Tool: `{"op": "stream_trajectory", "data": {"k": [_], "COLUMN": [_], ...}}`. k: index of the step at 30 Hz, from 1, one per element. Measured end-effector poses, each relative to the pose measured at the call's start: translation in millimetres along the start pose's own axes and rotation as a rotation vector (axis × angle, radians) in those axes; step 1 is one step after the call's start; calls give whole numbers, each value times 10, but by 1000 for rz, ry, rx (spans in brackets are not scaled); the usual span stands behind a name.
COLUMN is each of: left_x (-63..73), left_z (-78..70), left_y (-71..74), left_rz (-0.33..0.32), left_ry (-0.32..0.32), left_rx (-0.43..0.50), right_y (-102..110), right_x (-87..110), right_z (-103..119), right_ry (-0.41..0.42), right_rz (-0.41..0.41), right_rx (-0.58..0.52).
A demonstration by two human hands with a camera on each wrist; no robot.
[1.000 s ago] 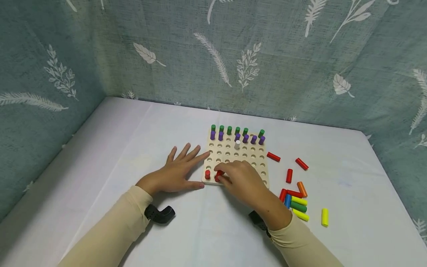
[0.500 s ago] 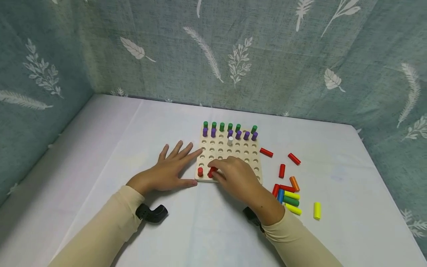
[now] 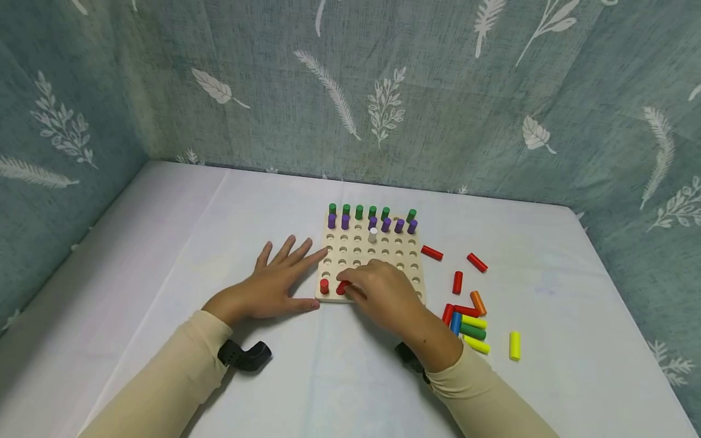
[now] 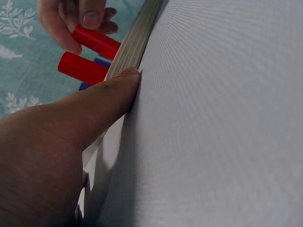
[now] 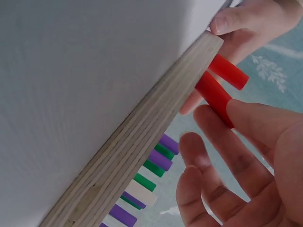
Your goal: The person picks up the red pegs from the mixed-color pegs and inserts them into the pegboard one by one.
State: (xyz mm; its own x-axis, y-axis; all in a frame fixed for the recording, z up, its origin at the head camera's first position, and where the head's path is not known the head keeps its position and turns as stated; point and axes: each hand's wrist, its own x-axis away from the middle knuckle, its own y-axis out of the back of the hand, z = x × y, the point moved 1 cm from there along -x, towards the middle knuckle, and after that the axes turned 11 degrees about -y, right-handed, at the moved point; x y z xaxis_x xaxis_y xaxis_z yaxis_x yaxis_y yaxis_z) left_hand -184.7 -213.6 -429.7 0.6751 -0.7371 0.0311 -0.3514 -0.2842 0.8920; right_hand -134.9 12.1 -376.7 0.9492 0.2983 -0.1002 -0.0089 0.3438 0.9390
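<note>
A wooden peg board full of holes lies on the white table. My right hand pinches a red peg between thumb and index finger at the board's front row; the peg leans a little. One red peg stands upright in the front left corner. With fingers spread, my left hand rests at the board's left side, its thumb touching the front corner. Green pegs line the back row, purple pegs stand in front of them, and one white peg stands before those.
Loose pegs lie right of the board: several red pegs, an orange peg, a blue peg, a green peg and yellow pegs. A patterned curtain rises behind the table.
The head view has shifted, so the whole scene sits farther left. Both hands keep nearly the same places on the board, and the right still pinches the red peg.
</note>
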Motion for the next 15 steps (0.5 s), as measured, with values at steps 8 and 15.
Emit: {"op": "stream_trajectory", "data": {"k": [8, 15], "left_x": [-9, -3], "left_z": [-13, -14], "left_y": [2, -17], "left_rz": [-13, -9], "left_ry": [-7, 0], "left_rx": [-2, -7], "right_y": [-15, -34], "right_x": [18, 29], "right_z": [14, 5], "right_ry": [38, 6], "right_rz": [-9, 51], "right_rx": [14, -12]}}
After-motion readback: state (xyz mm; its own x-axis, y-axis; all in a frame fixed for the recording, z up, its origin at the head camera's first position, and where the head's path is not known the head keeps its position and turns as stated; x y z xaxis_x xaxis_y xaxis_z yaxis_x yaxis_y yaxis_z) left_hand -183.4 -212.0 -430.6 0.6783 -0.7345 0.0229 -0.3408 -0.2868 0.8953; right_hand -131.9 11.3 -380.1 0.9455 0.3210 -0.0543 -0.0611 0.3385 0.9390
